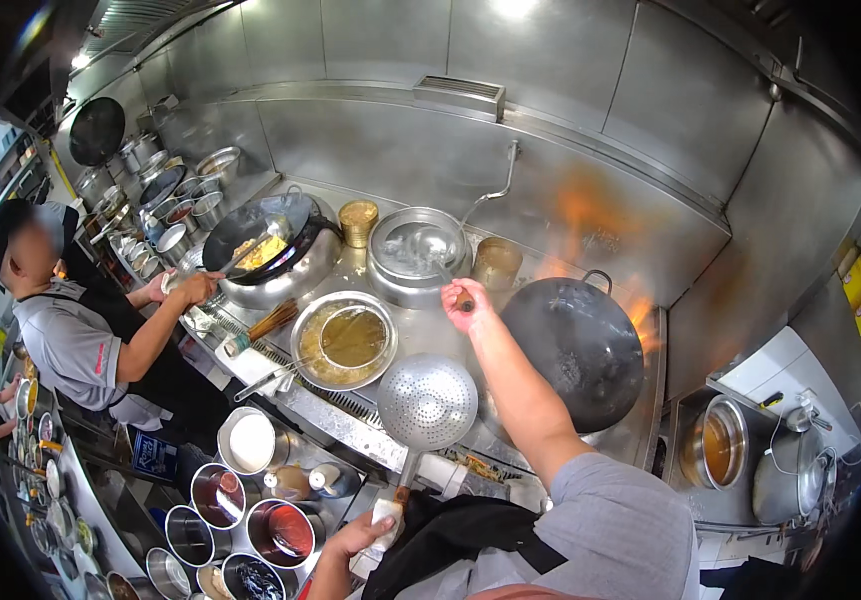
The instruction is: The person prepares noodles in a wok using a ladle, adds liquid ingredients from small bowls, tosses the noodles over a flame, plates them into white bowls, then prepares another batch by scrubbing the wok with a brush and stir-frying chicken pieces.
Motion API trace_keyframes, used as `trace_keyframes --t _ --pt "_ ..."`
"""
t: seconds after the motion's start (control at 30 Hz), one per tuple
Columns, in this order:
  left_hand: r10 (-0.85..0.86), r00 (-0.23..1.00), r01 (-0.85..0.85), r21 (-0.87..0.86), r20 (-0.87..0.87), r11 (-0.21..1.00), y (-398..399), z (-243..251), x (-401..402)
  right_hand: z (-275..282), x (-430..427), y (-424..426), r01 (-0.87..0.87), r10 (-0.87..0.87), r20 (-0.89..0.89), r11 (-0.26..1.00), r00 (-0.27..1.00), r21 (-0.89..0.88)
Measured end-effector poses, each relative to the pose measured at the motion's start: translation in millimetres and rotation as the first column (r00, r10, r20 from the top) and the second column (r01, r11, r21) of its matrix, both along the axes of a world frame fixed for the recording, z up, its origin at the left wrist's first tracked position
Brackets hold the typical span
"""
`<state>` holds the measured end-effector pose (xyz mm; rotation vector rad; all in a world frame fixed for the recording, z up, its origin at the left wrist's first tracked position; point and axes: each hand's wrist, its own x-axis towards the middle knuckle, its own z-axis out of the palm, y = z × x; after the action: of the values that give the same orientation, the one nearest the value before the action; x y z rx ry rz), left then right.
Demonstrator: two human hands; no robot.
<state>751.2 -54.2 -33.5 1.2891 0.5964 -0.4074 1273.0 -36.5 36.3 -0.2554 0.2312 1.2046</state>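
My right hand (468,304) grips the wooden handle of a steel ladle (436,246), whose bowl is over a wide steel pot (381,274) of clear liquid. My left hand (355,538) is low by my apron with its thumb over a folded white cloth (387,521). A perforated steel skimmer (428,401) extends forward from that cloth, its wooden handle end meeting it; whether my fingers also close round the handle is hidden. Under my right forearm, to its right, a large black wok (569,352) stands tilted with flames (640,319) behind it.
A strainer (354,337) sits in a steel bowl of yellowish oil (312,360). A bamboo brush (273,319) lies beside it. To the left, a co-worker (89,322) works a ladle in another wok (224,244) with yellow food. Several sauce pots (284,531) stand at lower left.
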Motion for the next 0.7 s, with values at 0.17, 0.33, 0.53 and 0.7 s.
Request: trace_keyframes --t 0.17,0.33,0.53,0.7 --pt "-0.089 0.994 0.088 0.022 0.07 0.996 -2.7 -6.3 33.8 54.3 -3.7 -101.2 0.023 -0.023 -0.003 0.996 1.0 0.088" --pt "-0.216 0.963 0.206 0.076 0.163 0.976 -29.6 20.6 88.1 101.9 -25.7 -231.3 0.038 -0.056 0.142 0.991 0.988 0.126" --pt "-0.442 0.865 0.424 0.127 0.236 0.897 -96.6 59.8 148.6 120.8 -46.7 -375.5 0.205 -0.158 0.246 0.962 0.956 -0.178" --pt "-0.492 0.843 0.478 0.118 0.215 0.87 -144.4 51.9 153.1 108.5 -96.2 -467.8 0.311 -0.102 0.391 0.796 0.915 -0.52"
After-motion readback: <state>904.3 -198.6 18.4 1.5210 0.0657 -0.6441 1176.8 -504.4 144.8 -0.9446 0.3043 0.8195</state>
